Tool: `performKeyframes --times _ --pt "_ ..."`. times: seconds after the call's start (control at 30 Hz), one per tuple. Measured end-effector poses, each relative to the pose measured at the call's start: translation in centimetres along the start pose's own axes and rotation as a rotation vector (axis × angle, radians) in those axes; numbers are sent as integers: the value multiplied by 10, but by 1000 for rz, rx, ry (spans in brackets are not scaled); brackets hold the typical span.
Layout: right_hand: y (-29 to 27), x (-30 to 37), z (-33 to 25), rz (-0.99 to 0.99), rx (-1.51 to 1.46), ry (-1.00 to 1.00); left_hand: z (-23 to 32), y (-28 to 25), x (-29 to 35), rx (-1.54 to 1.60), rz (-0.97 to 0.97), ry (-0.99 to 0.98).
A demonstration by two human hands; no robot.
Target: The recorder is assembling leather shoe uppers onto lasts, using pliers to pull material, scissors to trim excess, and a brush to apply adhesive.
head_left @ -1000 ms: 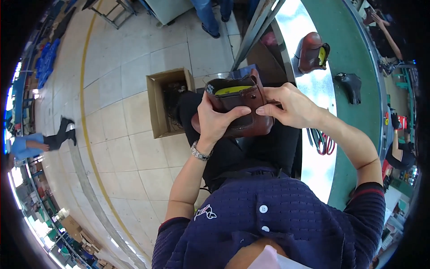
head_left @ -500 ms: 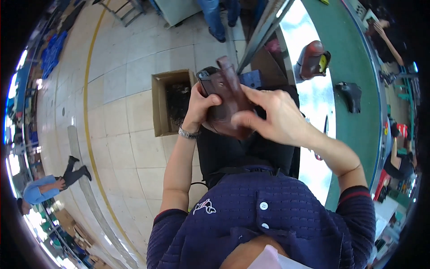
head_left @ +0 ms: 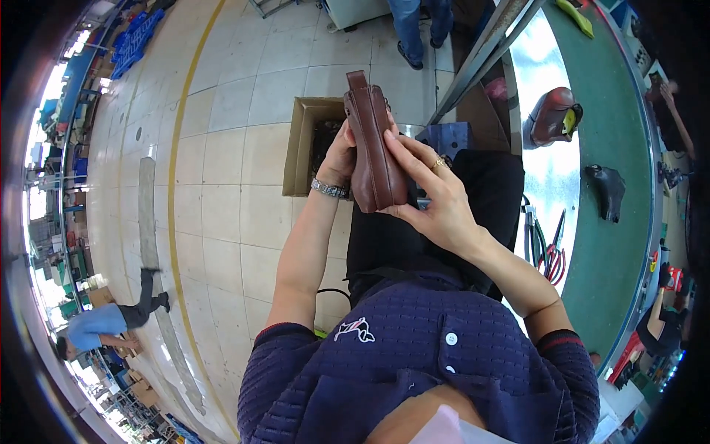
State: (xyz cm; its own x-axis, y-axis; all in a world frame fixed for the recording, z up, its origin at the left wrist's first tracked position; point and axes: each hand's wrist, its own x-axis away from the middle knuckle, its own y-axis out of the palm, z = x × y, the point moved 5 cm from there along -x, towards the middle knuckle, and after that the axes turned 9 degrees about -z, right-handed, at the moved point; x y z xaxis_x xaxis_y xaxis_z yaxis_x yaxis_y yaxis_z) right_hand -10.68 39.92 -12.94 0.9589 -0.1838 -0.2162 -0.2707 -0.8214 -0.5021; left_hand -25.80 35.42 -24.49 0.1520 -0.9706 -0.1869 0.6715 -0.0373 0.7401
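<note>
A brown leather boot upper (head_left: 376, 159) is held up in front of me above my lap, its seamed narrow side turned toward me and a pull tab at its top. My left hand (head_left: 341, 154) is closed around its left side, most of the fingers hidden behind the leather. On the other side my right hand (head_left: 441, 194) grips it too, fingers laid along the right edge and thumb near the rounded lower end.
Left of my knees stands an open cardboard box (head_left: 294, 159) with dark contents. On my right, a metal ledge holds red-handled scissors (head_left: 553, 259), pliers and a brown boot (head_left: 553, 118). A black shoe piece (head_left: 606, 192) lies on the green belt (head_left: 603, 277). A slanted metal post (head_left: 481, 70) rises ahead.
The boot upper has turned so its seamed narrow side faces me, with the tab pointing up. My right hand has shifted along its right side. The whole view has swung slightly.
</note>
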Motion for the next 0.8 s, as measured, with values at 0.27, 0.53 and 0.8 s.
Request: performKeyframes --times 0.27,0.53,0.8 --pt "-34 -19 0 -271 -222 7 -3 1 5 100 20 34" --pt "-48 -81 0 -609 -117 -12 -10 -19 4 -173 145 -106" --pt "-40 -91 7 -532 -13 80 -9 -32 -3 -91 186 -101"
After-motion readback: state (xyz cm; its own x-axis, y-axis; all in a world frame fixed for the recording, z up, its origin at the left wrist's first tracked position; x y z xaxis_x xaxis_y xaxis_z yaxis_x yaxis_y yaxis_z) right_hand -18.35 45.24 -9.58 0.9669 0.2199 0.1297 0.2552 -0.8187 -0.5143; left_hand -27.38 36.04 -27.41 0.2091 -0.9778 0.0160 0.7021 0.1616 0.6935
